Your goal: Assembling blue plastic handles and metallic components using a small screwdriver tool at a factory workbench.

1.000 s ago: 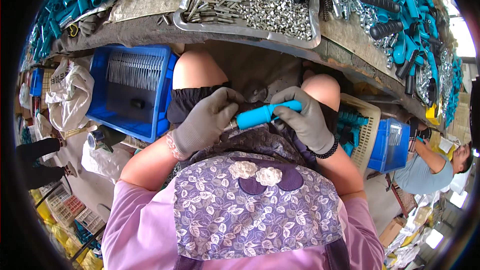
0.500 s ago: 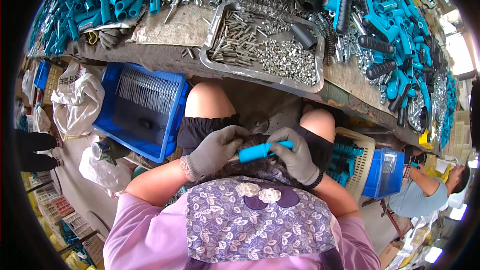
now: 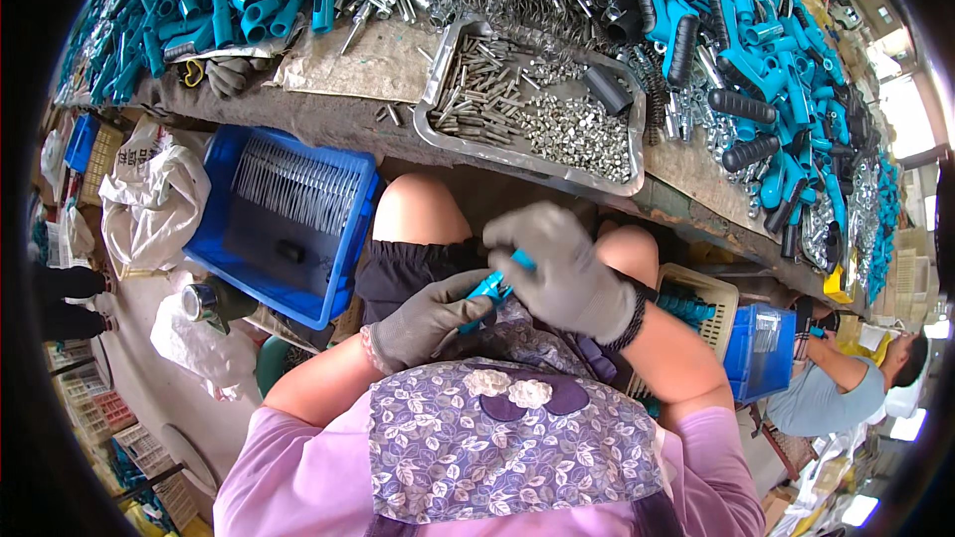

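A teal plastic tube-shaped handle [image 3: 489, 288] is tilted above my lap, its far end pointing up and to the right. My left hand [image 3: 428, 320], in a grey glove, is closed around its lower part. At the upper end hovers my right hand [image 3: 562, 273], also gloved in grey, covering some of the piece. Motion blurs the right fingers, so whether they grip it is unclear. Ahead on the bench, a metal tray [image 3: 430, 129] contains metal pins [image 3: 482, 94] and a heap of small silvery pieces [image 3: 577, 129].
Teal handles [image 3: 234, 0] pile up at the far left; teal parts with black grips [image 3: 746, 104] crowd the right. A blue crate [image 3: 338, 283] with metal rods stands left of my knees. To the right are a cream basket [image 3: 724, 308], a blue bin [image 3: 746, 363] and another person [image 3: 836, 388].
The teal handle has swung from nearly level to steeply tilted. My left hand has moved onto its lower part, and my right hand has risen and moved slightly left.
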The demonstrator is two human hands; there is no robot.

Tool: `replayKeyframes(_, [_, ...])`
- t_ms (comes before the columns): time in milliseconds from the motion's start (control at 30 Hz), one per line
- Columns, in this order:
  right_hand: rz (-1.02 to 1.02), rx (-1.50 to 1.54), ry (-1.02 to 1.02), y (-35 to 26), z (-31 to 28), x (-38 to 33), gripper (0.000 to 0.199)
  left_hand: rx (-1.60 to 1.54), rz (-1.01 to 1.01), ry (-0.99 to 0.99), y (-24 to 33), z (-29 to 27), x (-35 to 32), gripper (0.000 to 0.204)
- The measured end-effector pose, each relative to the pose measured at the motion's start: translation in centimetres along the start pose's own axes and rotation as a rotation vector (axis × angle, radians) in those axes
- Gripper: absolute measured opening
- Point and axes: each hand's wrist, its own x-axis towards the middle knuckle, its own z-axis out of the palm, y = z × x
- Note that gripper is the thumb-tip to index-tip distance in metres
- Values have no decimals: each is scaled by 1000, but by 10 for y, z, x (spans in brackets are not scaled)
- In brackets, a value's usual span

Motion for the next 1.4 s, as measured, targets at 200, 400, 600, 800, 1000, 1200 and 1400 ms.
replayKeyframes(200, [274, -749, 15, 58, -36, 123, 12, 295, 140, 124, 3, 9, 1, 63])
replayKeyframes(400, [396, -886, -144, 74, -22, 141, 14, 183, 145, 185, 9, 20, -7, 64])
replayKeyframes(600, [170, -670, 99, 65, -46, 110, 21, 227, 210, 119, 15, 17, -6, 64])
replayKeyframes(800, [389, 143, 130, -2, -46, 29, 9, 170, 150, 163, 18, 9, -9, 61])
replayKeyframes(1000, [429, 325, 127, -9, 13, -24, 13, 143, 45, 156, 22, 11, -7, 55])
replayKeyframes(1200, [167, -62, 219, -3, 30, -34, 12, 98, -53, 116, 21, 7, -8, 55])
replayKeyframes(1400, [-150, -406, -29, -14, 11, -24, 9, 200, 138, 123, 4, 7, 2, 57])
